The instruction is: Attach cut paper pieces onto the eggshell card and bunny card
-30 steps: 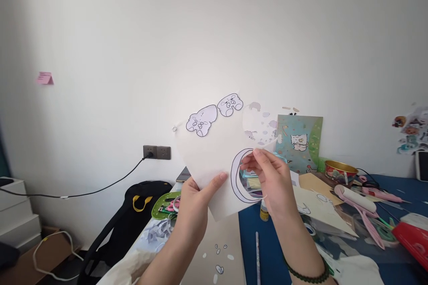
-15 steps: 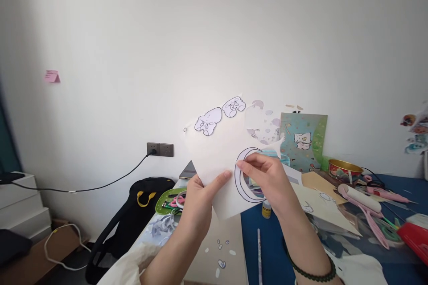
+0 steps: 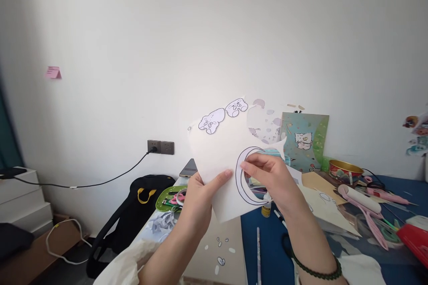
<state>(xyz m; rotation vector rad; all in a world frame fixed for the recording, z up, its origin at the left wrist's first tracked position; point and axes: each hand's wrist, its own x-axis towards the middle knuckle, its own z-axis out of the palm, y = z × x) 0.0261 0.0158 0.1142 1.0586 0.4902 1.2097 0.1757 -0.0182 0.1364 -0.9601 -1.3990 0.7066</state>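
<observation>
My left hand (image 3: 200, 196) is closed on a white paper sheet (image 3: 220, 156), thumb pressed on its face. Held up before me, the sheet has irregular edges. A crescent moon paper piece (image 3: 241, 180), outlined in dark ink, lies against its right part. My right hand (image 3: 272, 180) pinches the moon's inner curve between thumb and fingers. Along the sheet's top edge sit a larger drawn animal cutout (image 3: 212, 121) and a smaller one (image 3: 236, 107).
Below lies a beige board (image 3: 230, 231) with small paper pieces. On the blue desk are a pen (image 3: 258, 254), a small yellow-labelled bottle (image 3: 266, 210), a pink lint roller (image 3: 364, 213) and a round red tin (image 3: 345, 173). A green tray (image 3: 163, 196) stands left; a black backpack (image 3: 130, 218) is beyond.
The sheet has shifted slightly right in view, with both hands keeping the same grip. More of the scissors' dark handle and a white stick shows beside my right forearm.
</observation>
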